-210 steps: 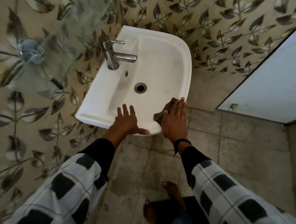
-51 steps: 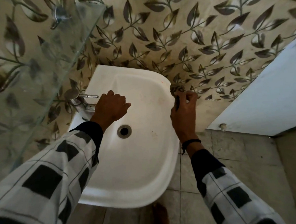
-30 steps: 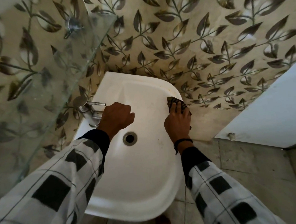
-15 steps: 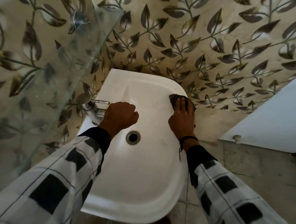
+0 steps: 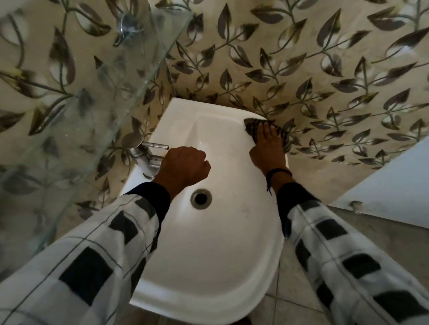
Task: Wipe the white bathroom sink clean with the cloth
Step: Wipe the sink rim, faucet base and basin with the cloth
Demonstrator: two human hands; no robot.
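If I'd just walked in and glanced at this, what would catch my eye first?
Probably the white sink filling the middle, bright against the leaf-patterned wall. Next, the right hand pressing a striped cloth flat on the sink's far right rim, while the left hand is closed in a fist by the metal tap.

No readable text, labels, brands, numbers or signs anywhere, sink (image 5: 210, 275) plain white, tap (image 5: 145, 159) unmarked, wall tiles (image 5: 302, 56) bearing only a leaf pattern, cloth (image 5: 254, 127) striped, unlettered
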